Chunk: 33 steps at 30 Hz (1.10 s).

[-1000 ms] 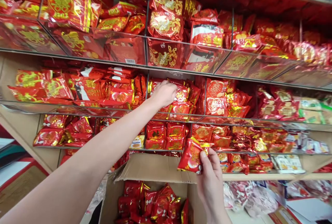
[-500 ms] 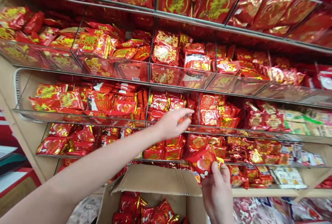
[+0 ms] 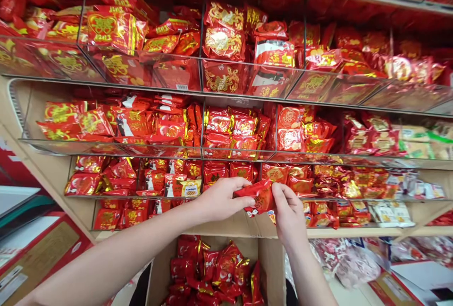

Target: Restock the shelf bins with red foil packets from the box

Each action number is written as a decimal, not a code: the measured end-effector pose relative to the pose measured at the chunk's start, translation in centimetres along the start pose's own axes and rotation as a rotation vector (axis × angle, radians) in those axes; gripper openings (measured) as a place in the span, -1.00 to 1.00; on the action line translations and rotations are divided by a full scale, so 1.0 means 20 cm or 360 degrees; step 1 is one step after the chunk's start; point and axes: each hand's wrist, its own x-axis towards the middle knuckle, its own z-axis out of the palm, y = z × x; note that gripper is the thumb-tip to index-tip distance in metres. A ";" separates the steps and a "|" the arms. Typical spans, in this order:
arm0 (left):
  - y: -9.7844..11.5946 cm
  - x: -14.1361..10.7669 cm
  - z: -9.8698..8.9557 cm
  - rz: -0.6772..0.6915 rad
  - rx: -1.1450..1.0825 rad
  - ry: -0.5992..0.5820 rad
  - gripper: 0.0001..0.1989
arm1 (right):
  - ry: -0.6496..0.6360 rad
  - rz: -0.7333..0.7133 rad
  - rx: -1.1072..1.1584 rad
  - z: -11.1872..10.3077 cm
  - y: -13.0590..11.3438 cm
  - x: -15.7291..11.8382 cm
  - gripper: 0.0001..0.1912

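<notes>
A small red snack packet (image 3: 260, 197) is held between both hands, above the far flap of an open cardboard box (image 3: 272, 261). My left hand (image 3: 226, 198) pinches its left end, thumb in front. At the packet's right end, the fingers of my right hand (image 3: 287, 207) are closed on it. Several similar red packets with gold ends (image 3: 221, 266) lie loose inside the box below. Directly behind the hands, more red packets (image 3: 233, 129) stand stacked in a shelf compartment.
Tiers of shelves with clear plastic fronts (image 3: 233, 154) hold red packets in divided compartments. A wooden side panel (image 3: 46, 178) bounds the shelves at left. Pale packets (image 3: 391, 214) sit low on the right. Red-edged boxes (image 3: 38, 254) stand at lower left, and clear plastic bags (image 3: 354, 261) lie at lower right.
My left hand has come down from the shelf compartment and taken hold of the packet's left end. My right hand has raised the packet slightly. The view has tilted downward.
</notes>
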 end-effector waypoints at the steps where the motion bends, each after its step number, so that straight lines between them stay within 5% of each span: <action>1: -0.01 -0.01 0.00 -0.0017 -0.0033 0.0007 -0.74 | -0.0006 -0.0139 -0.0176 -0.01 0.00 0.00 -0.73; 5: -0.03 -0.03 -0.02 -0.0092 -0.0059 0.0033 -0.75 | 0.0027 -0.0570 -0.0669 -0.02 -0.02 -0.03 -0.77; 10: -0.03 -0.06 -0.01 0.0014 0.0063 0.0040 -0.77 | -0.0181 -0.0495 -0.0700 -0.02 -0.03 -0.05 -0.74; 16: -0.09 -0.08 0.17 0.0026 -0.0507 0.0469 -0.80 | 0.0166 -0.0619 -0.0637 0.01 0.02 -0.08 -0.80; 21: -0.15 -0.10 0.24 -0.0050 -0.0061 0.0701 -0.76 | 0.0234 -0.0774 -0.0669 0.02 0.06 -0.11 -0.87; 27: -0.14 -0.09 0.20 0.0046 0.0037 0.0652 -0.76 | 0.0231 -0.0537 -0.0643 -0.01 0.05 -0.16 -0.80; 33: -0.14 -0.06 0.16 0.0134 -0.0188 0.0699 -0.71 | -0.0206 -0.0290 -0.0324 -0.03 0.02 -0.20 -0.43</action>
